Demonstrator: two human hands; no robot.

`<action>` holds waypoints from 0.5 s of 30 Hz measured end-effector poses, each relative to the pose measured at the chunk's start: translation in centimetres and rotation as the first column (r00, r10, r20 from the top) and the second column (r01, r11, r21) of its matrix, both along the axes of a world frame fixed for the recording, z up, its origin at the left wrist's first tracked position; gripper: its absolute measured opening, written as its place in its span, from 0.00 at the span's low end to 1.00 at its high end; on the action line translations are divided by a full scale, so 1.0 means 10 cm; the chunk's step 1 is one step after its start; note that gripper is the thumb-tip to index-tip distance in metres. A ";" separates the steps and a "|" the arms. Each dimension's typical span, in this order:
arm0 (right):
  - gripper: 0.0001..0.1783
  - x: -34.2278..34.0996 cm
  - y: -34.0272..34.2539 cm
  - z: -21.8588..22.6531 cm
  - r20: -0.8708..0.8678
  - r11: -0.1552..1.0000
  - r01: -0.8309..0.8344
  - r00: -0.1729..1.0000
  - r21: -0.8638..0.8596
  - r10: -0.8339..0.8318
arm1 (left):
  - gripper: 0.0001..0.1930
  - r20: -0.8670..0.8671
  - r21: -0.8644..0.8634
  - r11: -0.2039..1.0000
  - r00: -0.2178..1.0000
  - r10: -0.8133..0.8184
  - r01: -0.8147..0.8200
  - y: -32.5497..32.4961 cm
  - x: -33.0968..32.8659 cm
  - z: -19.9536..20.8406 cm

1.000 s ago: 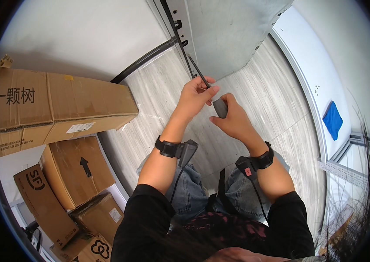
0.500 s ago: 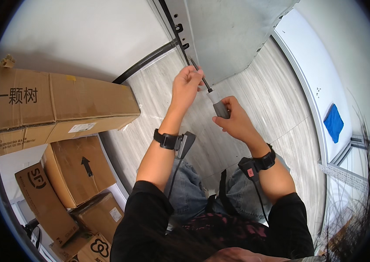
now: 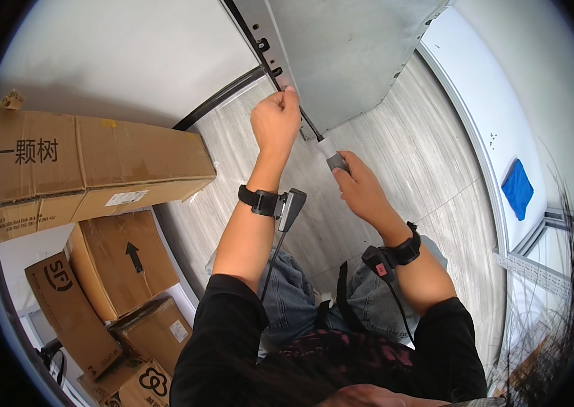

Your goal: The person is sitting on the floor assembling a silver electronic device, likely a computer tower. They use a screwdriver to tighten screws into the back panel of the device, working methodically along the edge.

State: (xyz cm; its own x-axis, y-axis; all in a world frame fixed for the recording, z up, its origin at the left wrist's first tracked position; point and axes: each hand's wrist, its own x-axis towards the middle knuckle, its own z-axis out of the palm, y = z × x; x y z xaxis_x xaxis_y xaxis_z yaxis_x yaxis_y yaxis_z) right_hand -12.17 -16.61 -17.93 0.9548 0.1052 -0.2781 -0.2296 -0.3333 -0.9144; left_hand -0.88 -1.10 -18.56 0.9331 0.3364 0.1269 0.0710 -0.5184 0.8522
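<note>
My right hand [image 3: 363, 188] is wrapped round the grey handle of a screwdriver [image 3: 328, 148]. Its dark shaft runs up and leftward to the edge of a grey metal panel [image 3: 348, 61]. At that edge my left hand [image 3: 276, 122] is closed, its fingertips pressed together beside the shaft's far end. Whatever is in those fingertips is hidden by the hand, as is the screwdriver's tip. Holes and small dark fittings [image 3: 263, 45] line the panel's narrow side, just above my left hand.
Long cardboard box [image 3: 90, 156] at the left, with more cartons [image 3: 124, 264] stacked below it. Pale wood-look floor [image 3: 436, 149] spreads under the panel. A blue cloth [image 3: 518, 190] lies on a white surface at the right. Both wrists carry strapped devices with cables.
Both hands and the screwdriver have moved slightly up and left. My left hand has turned, its back now covering the fingertips, and sits nearer the panel's edge.
</note>
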 end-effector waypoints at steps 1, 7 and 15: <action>0.20 -0.01 -0.02 -0.06 -0.030 0.999 0.017 0.999 0.037 -0.016 | 0.21 -0.001 0.002 1.000 1.000 -0.005 0.005 -0.01 0.00 0.00; 0.19 -0.03 -0.05 0.01 0.043 0.999 -0.013 0.999 -0.047 0.015 | 0.18 0.016 -0.057 0.997 0.999 -0.045 0.046 0.02 -0.01 -0.02; 0.19 -0.07 -0.18 0.11 0.019 0.994 0.043 0.999 -0.103 -0.041 | 0.12 -0.012 -0.173 0.982 0.997 -0.075 0.072 -0.10 -0.09 0.01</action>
